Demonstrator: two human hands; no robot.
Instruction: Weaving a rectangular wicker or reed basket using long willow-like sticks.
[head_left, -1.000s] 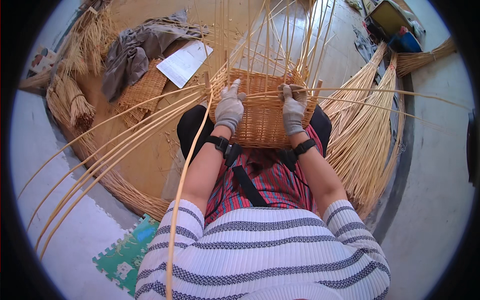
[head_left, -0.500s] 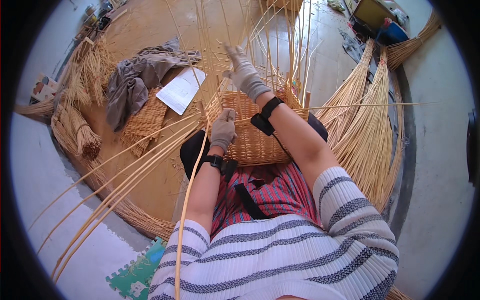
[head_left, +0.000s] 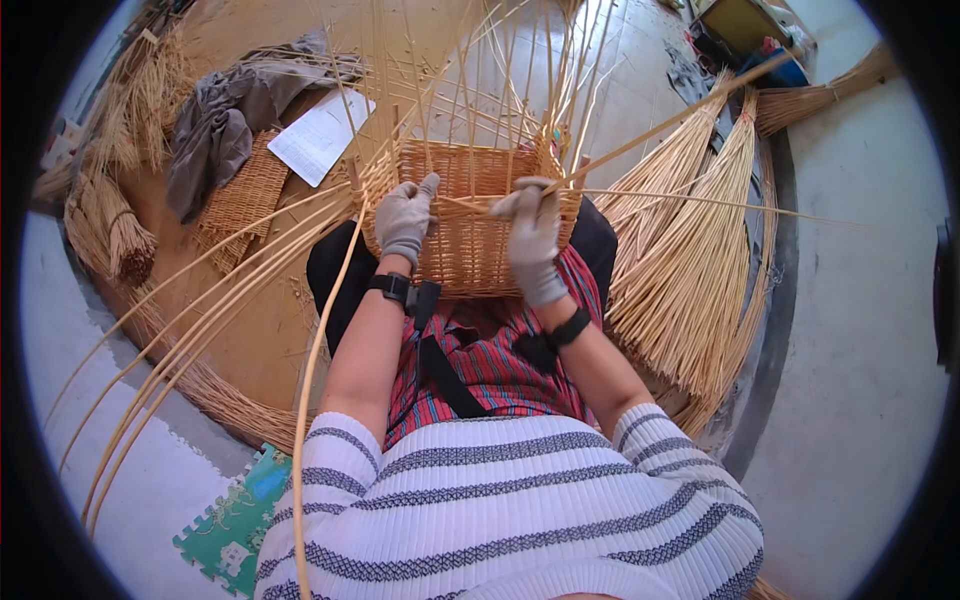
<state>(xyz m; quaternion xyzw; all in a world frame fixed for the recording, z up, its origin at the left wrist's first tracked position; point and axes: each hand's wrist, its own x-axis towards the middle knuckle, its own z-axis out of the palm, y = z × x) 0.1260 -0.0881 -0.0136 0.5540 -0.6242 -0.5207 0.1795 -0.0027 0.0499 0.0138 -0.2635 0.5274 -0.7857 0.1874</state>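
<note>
On the far left, a bundle of cut reeds (head_left: pixel 125 235) lies on the floor, with a grey cloth (head_left: pixel 215 125) and a flat woven mat (head_left: pixel 245 195) just beside it and a white sheet of paper (head_left: pixel 320 135) a little to the right. Long loose strands (head_left: pixel 200 330) sweep from the near left up toward the half-woven basket (head_left: pixel 470 225), which rests on the person's lap in the middle of the scene, its upright stakes fanning far upward. The left hand (head_left: pixel 403 218), gloved, lies against the basket's left wall with fingers curled loosely on the weave, gripping nothing separate that I can make out. The right hand (head_left: pixel 532 238), also gloved, is closed around a thin strand (head_left: pixel 680 115) near the rim; the strand runs off far to the right. Further right, broom-like sheaves of straw (head_left: pixel 700 260) fan across the floor. The pinched strand looks likely to kink or snap if bent too sharply at the rim, and the basket could tilt off the lap, since only one hand steadies it.
</note>
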